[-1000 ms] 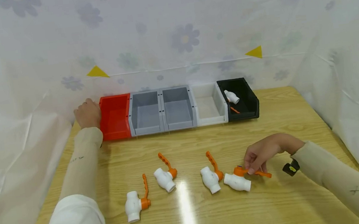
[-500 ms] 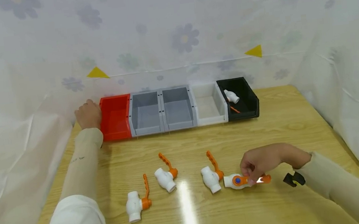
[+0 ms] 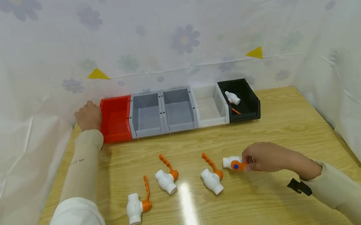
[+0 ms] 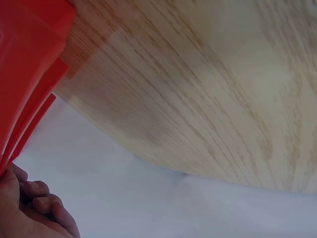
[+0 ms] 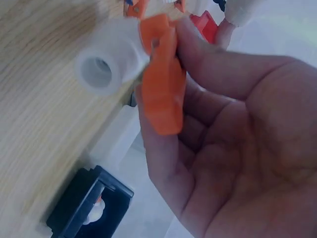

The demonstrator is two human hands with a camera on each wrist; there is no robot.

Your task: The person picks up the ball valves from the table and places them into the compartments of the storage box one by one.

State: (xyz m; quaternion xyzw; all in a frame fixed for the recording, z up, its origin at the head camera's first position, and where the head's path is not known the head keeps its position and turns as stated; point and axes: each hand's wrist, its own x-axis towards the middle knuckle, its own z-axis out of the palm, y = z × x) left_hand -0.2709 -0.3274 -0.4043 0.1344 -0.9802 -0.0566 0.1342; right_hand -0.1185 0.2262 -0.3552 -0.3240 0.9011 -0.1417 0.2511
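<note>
My right hand pinches the orange lever handle of a white ball valve between thumb and fingers. In the right wrist view that valve shows its open round end, lifted off the wood. My left hand is at the left side of the red bin. Seen from the left wrist, that hand has its fingers curled and pinches the bin's lower edge with thumb and finger. Three more ball valves lie on the table: one at left, another mid-left, and a third nearest the held one.
Along the back of the wooden table, right of the red bin, stand two grey bins, a white bin and a black bin. A white valve lies in the black bin. White floral sheeting encloses the table.
My right hand has turned the ball valve by its handle and raised it from the table, away from the neighbouring valve, which shifted slightly. My left hand has stayed at the red bin.
</note>
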